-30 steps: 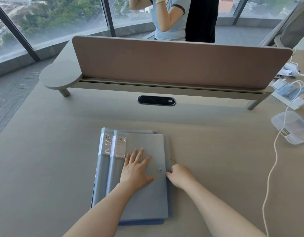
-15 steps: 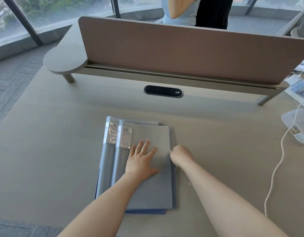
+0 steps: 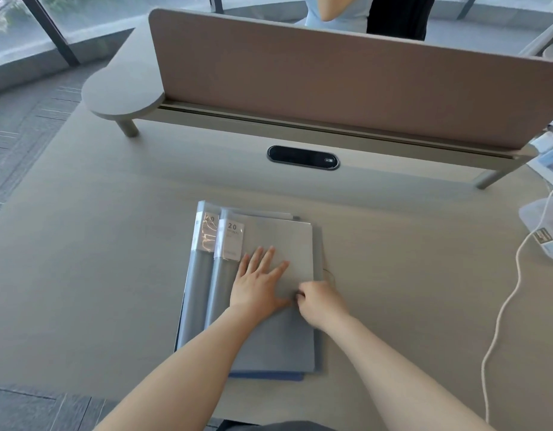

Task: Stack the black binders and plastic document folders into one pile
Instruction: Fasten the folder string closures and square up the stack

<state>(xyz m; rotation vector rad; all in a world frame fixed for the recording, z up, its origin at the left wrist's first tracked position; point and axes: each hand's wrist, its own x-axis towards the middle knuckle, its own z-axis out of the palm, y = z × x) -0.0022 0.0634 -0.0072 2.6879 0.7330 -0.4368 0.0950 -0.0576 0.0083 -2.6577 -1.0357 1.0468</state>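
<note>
Grey carpet showed at the far left, beyond the edge of the pale beige desk. On that desk, near its middle, lay a pile of plastic document folders, their long sides running away from the person. The lower folder jutted out to the left, its clear spine carrying a small label; the top folder sat shifted a little to the right on it, with its own label reading "20". A dark blue edge peeked from beneath the near end of the pile. The left hand lay flat, palm down on the top folder's cover, fingers spread and pointing away from the person. Just right of it, touching the thumb side, the right hand was curled at the right part of the cover, its fingertips pressed together as if pinching something small there; what they held could not be made out. A thin dark loop curved out past the pile's right edge, just behind that hand. Behind the pile, a black oval cable port was set into the desk, and a pinkish-brown divider panel stood across the back. To the right, a white cable trailed across the desk, crossing a clear plastic box at the right edge.
</note>
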